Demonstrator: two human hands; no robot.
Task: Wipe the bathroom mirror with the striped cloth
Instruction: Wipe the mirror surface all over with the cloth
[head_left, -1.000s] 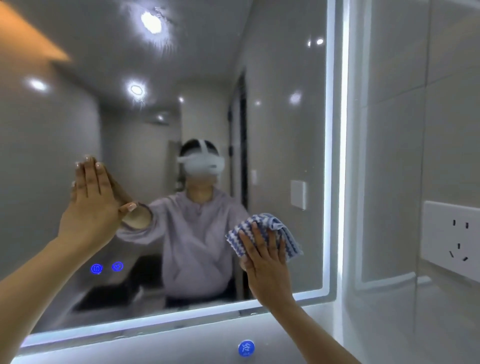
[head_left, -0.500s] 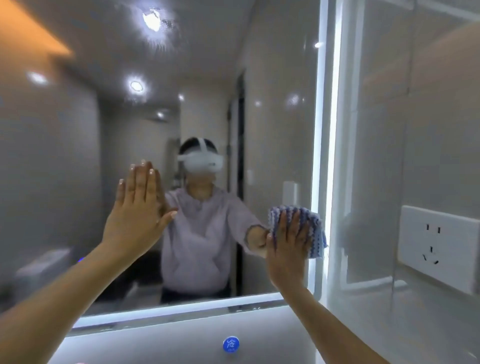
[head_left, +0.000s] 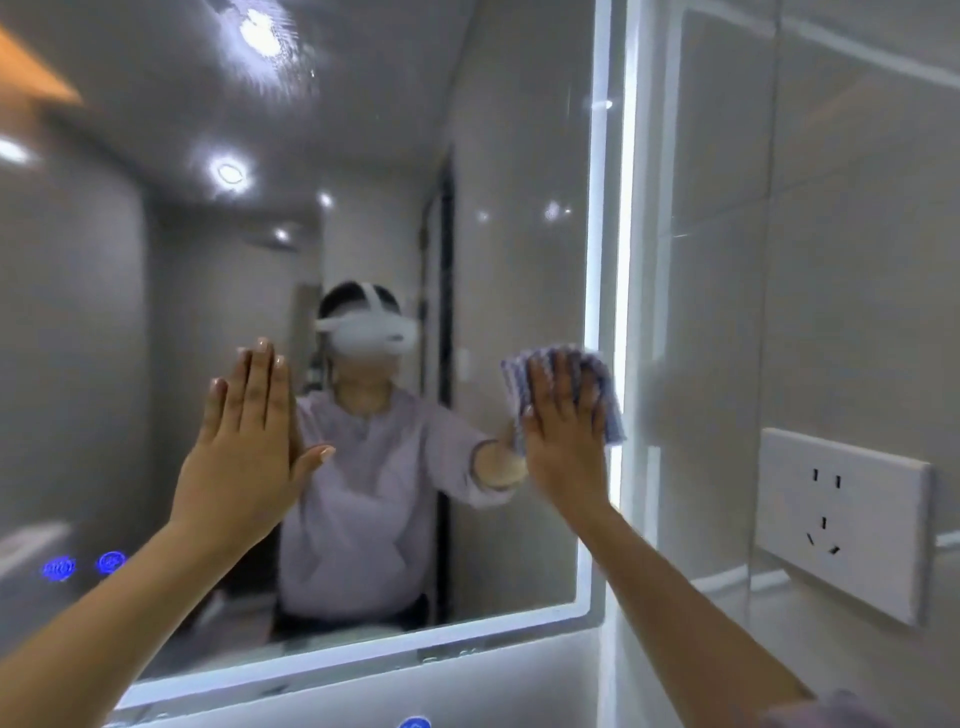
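Note:
The bathroom mirror fills most of the view, with a lit strip along its right and bottom edges. My right hand presses the blue-and-white striped cloth flat against the glass by the mirror's right edge, at mid height. The cloth shows above and to the right of my fingers; most of it is hidden under the palm. My left hand rests flat on the glass left of centre, fingers together and pointing up, holding nothing. The mirror reflects a person in a lilac top wearing a white headset.
A white wall socket sticks out from the tiled wall right of the mirror. Two blue touch icons glow at the mirror's lower left. A blue round button sits below the mirror's bottom edge.
My right hand has slid the cloth rightwards and up from the lower middle of the glass to the right edge. The left hand stays flat on the glass as the view shifts.

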